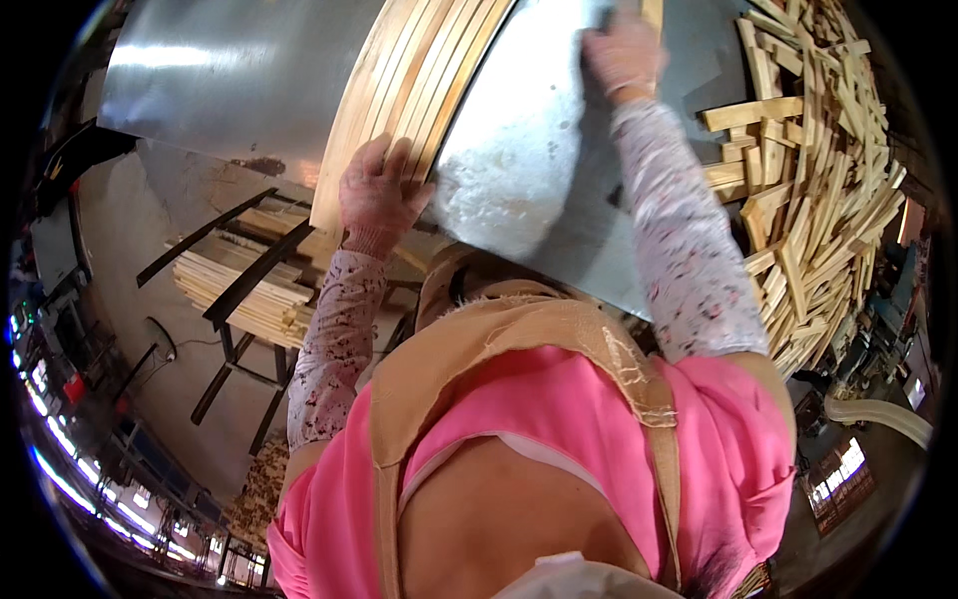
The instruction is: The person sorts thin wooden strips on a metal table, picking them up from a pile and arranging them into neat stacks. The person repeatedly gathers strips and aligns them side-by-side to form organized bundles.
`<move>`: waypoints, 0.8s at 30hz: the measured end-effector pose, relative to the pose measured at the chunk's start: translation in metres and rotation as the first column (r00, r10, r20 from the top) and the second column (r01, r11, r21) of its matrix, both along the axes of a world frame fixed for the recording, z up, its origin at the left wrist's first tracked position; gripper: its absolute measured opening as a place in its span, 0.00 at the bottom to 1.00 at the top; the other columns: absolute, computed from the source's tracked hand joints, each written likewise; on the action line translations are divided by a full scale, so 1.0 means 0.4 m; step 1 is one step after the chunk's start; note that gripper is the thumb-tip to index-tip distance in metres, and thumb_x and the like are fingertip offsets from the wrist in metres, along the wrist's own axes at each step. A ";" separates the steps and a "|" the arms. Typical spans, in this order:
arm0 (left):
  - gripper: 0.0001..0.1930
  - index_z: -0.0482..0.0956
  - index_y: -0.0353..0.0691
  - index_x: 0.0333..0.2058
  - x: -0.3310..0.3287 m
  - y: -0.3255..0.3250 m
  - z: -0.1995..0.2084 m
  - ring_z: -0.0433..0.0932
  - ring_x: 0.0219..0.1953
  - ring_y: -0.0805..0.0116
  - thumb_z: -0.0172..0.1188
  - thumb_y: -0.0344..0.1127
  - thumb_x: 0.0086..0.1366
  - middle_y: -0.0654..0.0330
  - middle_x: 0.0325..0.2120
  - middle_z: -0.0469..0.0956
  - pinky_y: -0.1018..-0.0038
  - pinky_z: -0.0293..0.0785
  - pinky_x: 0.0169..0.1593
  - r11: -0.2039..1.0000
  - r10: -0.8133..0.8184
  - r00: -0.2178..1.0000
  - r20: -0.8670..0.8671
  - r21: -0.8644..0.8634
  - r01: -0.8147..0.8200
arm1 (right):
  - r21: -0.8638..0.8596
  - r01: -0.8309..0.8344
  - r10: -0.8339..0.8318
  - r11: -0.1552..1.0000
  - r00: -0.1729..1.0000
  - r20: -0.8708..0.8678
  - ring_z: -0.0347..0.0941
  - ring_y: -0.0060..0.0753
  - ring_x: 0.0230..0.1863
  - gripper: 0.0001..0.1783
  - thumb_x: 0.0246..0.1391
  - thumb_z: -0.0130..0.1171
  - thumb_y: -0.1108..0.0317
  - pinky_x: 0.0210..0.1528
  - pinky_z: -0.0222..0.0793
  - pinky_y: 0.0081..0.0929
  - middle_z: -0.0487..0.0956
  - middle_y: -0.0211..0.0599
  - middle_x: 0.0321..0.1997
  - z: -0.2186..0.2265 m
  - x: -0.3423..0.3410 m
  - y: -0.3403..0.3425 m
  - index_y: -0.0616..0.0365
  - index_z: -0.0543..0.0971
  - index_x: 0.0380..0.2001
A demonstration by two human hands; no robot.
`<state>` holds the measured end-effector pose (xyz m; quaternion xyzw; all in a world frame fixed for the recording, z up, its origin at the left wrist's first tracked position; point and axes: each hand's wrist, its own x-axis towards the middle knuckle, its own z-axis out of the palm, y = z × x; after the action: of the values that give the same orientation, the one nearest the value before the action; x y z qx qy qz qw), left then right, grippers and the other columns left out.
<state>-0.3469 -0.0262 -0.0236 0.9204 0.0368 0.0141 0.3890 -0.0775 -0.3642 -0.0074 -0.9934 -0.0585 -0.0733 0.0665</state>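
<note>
A row of long pale wooden strips [414, 75] lies side by side on the metal tabletop [519, 160], running away from me. My left hand [382, 190] rests on their near ends, fingers stretched over the wood and thumb apart. Farther off and to the right, at the top of the view, my right hand [626, 55] is closed at a single wooden strip [653, 14]. Only a short piece of that strip shows beside the fingers, which are partly cut off by the picture's edge. Both hands appear to wear thin gloves.
A large heap of loose wooden pieces [798, 230] rises along the table's right side. Lower left, more strips [244, 275] lie stacked on a dark metal frame [261, 270]. Another shiny metal sheet [230, 80] extends at the far left. A pale hose [878, 411] curves at right.
</note>
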 end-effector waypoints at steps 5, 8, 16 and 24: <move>0.36 0.76 0.41 0.64 0.026 0.152 -0.043 0.74 0.66 0.47 0.75 0.53 0.62 0.49 0.63 0.77 0.52 0.74 0.67 0.983 0.078 0.990 -0.114 0.175 -0.057 | 0.388 0.387 -0.219 0.836 0.885 -0.412 0.88 0.49 0.45 0.33 0.62 0.69 0.55 0.48 0.85 0.46 0.88 0.55 0.45 -0.022 -0.055 -0.124 0.67 0.74 0.62; 0.40 0.74 0.39 0.68 0.105 0.194 -0.008 0.73 0.70 0.46 0.69 0.62 0.68 0.47 0.68 0.76 0.52 0.69 0.73 0.776 0.224 0.972 0.069 0.591 -0.221 | 0.502 0.414 0.056 0.760 0.727 -0.684 0.88 0.37 0.42 0.34 0.64 0.69 0.61 0.41 0.86 0.36 0.87 0.56 0.45 0.049 -0.272 0.060 0.68 0.69 0.65; 0.44 0.77 0.35 0.67 0.289 0.225 0.062 0.79 0.65 0.47 0.61 0.70 0.68 0.42 0.62 0.81 0.59 0.70 0.71 0.989 0.149 0.873 -0.465 0.048 -0.143 | 0.511 0.276 0.240 0.814 0.642 -0.729 0.86 0.59 0.49 0.58 0.65 0.58 0.35 0.54 0.81 0.46 0.86 0.66 0.48 0.065 -0.401 0.373 0.74 0.53 0.77; 0.44 0.69 0.37 0.74 0.392 0.147 -0.020 0.68 0.75 0.46 0.66 0.61 0.69 0.45 0.74 0.68 0.60 0.63 0.77 0.994 0.018 0.974 -0.227 0.106 0.006 | 0.530 0.236 0.211 0.815 0.731 -0.650 0.77 0.65 0.68 0.68 0.57 0.67 0.36 0.72 0.70 0.42 0.79 0.72 0.64 -0.014 -0.213 0.354 0.78 0.45 0.79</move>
<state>-0.1900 0.0326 -0.0315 0.9352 0.0831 -0.0883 0.3327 -0.1627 -0.2227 -0.0129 -0.8802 0.0025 0.2818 0.3818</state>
